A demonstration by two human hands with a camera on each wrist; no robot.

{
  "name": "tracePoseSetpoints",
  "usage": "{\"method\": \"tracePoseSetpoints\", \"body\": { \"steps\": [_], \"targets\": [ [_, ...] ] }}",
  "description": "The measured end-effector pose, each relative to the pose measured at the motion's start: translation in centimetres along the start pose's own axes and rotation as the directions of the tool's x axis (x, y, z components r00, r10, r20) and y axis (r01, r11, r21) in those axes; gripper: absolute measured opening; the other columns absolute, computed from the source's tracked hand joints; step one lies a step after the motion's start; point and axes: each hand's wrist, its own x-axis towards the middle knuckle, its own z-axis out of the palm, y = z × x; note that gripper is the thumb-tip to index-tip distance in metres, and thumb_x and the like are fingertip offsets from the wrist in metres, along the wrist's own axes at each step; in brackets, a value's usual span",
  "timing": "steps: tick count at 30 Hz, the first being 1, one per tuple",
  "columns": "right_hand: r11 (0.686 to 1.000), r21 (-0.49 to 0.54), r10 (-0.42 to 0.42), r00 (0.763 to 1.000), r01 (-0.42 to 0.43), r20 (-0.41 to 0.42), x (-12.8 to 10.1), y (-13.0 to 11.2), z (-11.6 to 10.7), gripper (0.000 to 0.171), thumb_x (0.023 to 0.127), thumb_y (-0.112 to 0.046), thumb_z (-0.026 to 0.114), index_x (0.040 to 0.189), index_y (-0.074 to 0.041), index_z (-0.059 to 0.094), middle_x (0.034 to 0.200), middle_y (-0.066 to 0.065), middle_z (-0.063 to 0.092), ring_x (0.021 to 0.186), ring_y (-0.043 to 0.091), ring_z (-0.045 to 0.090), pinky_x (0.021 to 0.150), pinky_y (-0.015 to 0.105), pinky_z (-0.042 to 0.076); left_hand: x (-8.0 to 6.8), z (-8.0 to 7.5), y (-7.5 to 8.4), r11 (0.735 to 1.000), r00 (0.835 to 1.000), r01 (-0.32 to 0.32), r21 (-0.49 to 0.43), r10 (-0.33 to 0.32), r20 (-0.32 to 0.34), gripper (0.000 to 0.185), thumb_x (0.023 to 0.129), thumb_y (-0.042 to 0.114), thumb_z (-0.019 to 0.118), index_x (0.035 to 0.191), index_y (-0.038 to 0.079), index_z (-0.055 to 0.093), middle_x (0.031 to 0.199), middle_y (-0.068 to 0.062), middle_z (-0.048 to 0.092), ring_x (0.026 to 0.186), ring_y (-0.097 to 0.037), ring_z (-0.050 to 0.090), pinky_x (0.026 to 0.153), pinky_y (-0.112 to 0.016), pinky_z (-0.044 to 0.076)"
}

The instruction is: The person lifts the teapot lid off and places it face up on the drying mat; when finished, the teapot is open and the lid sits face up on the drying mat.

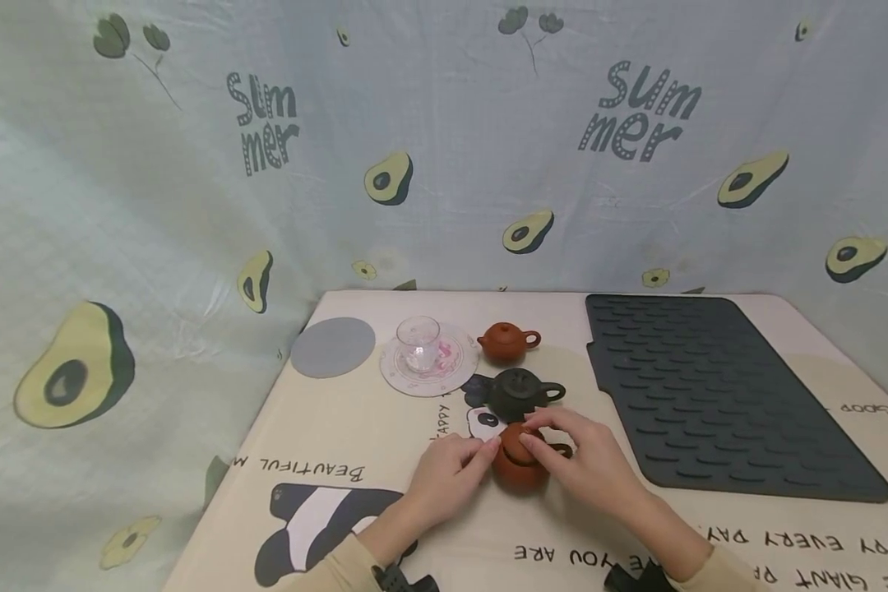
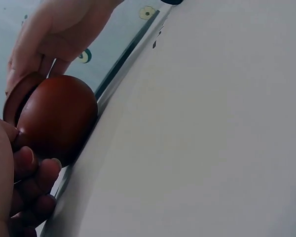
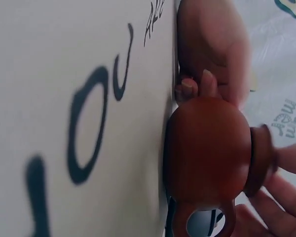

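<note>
A small reddish-brown clay teapot [image 1: 520, 480] stands on the table between both hands. With thumb and fingers, my right hand [image 1: 594, 457] holds its round lid [image 3: 260, 160] from the top. The lid sits tilted at the mouth, and a dark gap shows between it and the body [image 2: 61, 116]. My left hand [image 1: 447, 475] pinches the teapot at its spout side, other fingers curled below. The teapot's handle [image 3: 227, 219] points right. Right behind it stands a dark green-black teapot [image 1: 516, 396] with its lid on.
Another reddish-brown teapot [image 1: 505, 344] stands farther back. Left of it, a clear glass cup [image 1: 418, 339] sits on a patterned plate [image 1: 395, 374], beside a grey round mat [image 1: 333, 347]. A black ridged mat [image 1: 718, 395] covers the right side. A printed curtain [image 1: 444, 238] hangs behind the table.
</note>
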Motion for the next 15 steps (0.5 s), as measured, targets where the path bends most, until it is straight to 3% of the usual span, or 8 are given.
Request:
{"method": "tracePoseSetpoints", "body": {
  "steps": [3,8,11,13,15],
  "targets": [
    [0.983,0.123,0.137,0.99,-0.138,0.016,0.0,-0.2,-0.3,0.011,0.094,-0.02,0.076,0.104,-0.023,0.074,0.107,-0.01,0.073,0.101,0.012,0.069,0.079,0.041,0.057,-0.1,0.2,-0.2,1.0,1.0,-0.008,0.002,0.008,-0.006,0.05,0.108,0.04,0.049,0.063,0.022,0.062,0.056,0.019,0.045,0.062,-0.005,0.044,0.059,-0.023,0.035],
    [0.87,0.352,0.339,0.937,-0.346,0.084,0.3,-0.6,-1.3,0.015,0.101,-0.021,0.069,0.111,-0.011,0.072,0.104,0.004,0.073,0.091,0.017,0.07,0.073,0.033,0.058,-0.1,0.2,-0.3,1.0,1.0,-0.004,0.003,0.004,-0.01,0.05,0.108,0.04,0.05,0.063,0.023,0.063,0.056,0.02,0.045,0.062,-0.004,0.044,0.059,-0.023,0.034],
    [0.748,0.486,0.445,0.885,-0.453,0.141,0.7,-0.8,-2.0,0.026,0.104,-0.025,0.063,0.116,-0.003,0.067,0.109,0.01,0.07,0.095,0.019,0.07,0.08,0.031,0.057,0.0,0.1,-0.2,1.0,1.0,-0.003,0.008,0.003,-0.015,0.05,0.108,0.041,0.049,0.062,0.023,0.061,0.055,0.019,0.043,0.061,-0.005,0.043,0.058,-0.023,0.033],
    [0.624,0.591,0.501,0.842,-0.511,0.199,0.9,-0.8,-2.4,0.03,0.106,-0.028,0.057,0.117,-0.001,0.064,0.111,0.01,0.07,0.099,0.019,0.071,0.084,0.03,0.056,0.0,0.0,-0.1,1.0,1.0,-0.005,0.013,0.005,-0.015,0.05,0.108,0.041,0.049,0.062,0.024,0.059,0.055,0.018,0.042,0.06,-0.005,0.042,0.058,-0.023,0.033],
    [0.479,0.696,0.519,0.812,-0.535,0.267,1.0,-0.6,-2.9,0.029,0.109,-0.028,0.051,0.117,-0.003,0.064,0.111,0.009,0.071,0.099,0.021,0.072,0.083,0.031,0.056,-0.1,-0.1,0.0,1.0,1.0,-0.004,0.011,0.005,-0.013,0.05,0.108,0.04,0.049,0.062,0.024,0.058,0.055,0.017,0.042,0.06,-0.005,0.042,0.058,-0.023,0.032]
  ]
}}
